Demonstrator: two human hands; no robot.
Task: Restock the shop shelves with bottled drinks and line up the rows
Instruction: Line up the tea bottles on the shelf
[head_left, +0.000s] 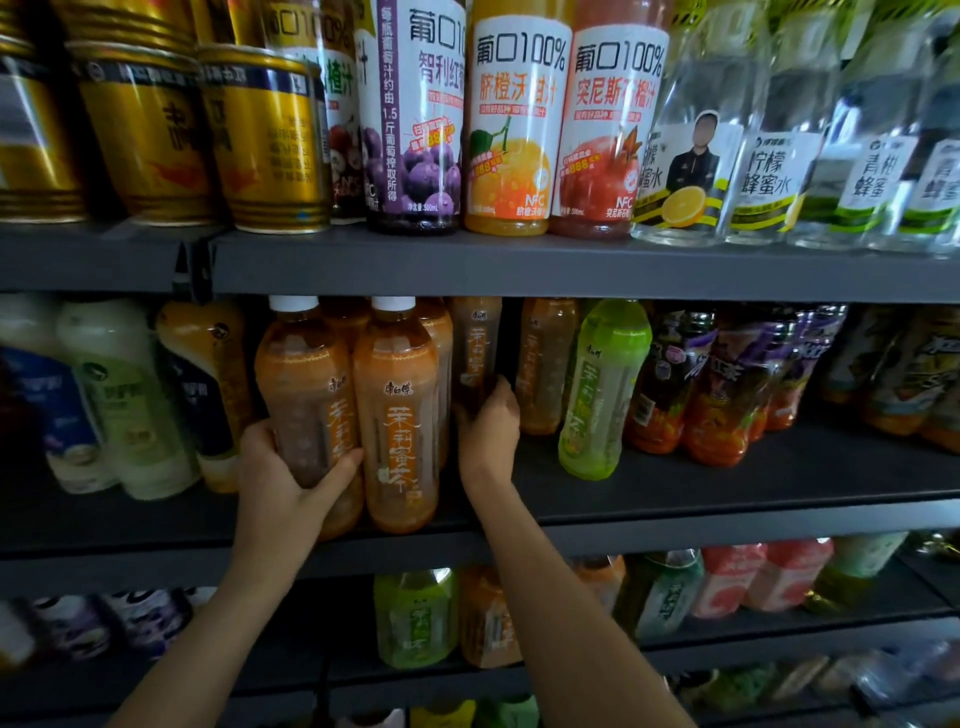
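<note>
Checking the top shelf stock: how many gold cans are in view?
3 gold cans stand at the top shelf's left end: one cut off by the edge, one middle, one right. More may sit behind.

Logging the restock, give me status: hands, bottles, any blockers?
Left hand grips front orange tea bottle. Right hand holds a set-back orange bottle. Green bottle stands right of that gap; nothing blocking.

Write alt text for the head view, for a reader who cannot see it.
On the middle shelf of a drinks rack, the left hand grips a front orange tea bottle while the right hand holds another orange tea bottle set further back. Gold cans and juice bottles stand on the shelf above.
</note>
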